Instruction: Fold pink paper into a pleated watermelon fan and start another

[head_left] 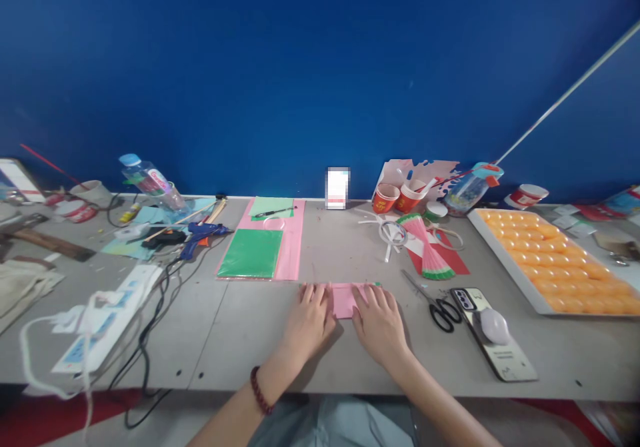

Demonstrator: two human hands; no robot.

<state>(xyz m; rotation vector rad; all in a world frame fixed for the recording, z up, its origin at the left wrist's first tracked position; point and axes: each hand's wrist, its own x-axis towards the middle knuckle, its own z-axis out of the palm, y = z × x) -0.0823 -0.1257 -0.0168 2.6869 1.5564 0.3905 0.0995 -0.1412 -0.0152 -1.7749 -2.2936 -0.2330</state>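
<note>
A piece of pink paper [343, 300] lies flat near the front of the grey table, with a bit of green showing at its far right corner. My left hand [311, 320] rests on its left side, fingers stretched forward and flat. On the right side lies my right hand [380, 320], its fingers also flat and slightly spread over the paper. Both hands cover much of the sheet, so its outer ends are hidden. Scissors [440, 310] with black handles lie to the right of my right hand.
Left are a green paper pack [253, 252], a blue glue gun [205, 234], a power strip [107, 320] and cables. Right are a phone [500, 340], a pink-green paper fan [430, 250], red paper cups [386, 198] and a tray of orange balls [555, 260]. A blue wall [300, 67] stands behind.
</note>
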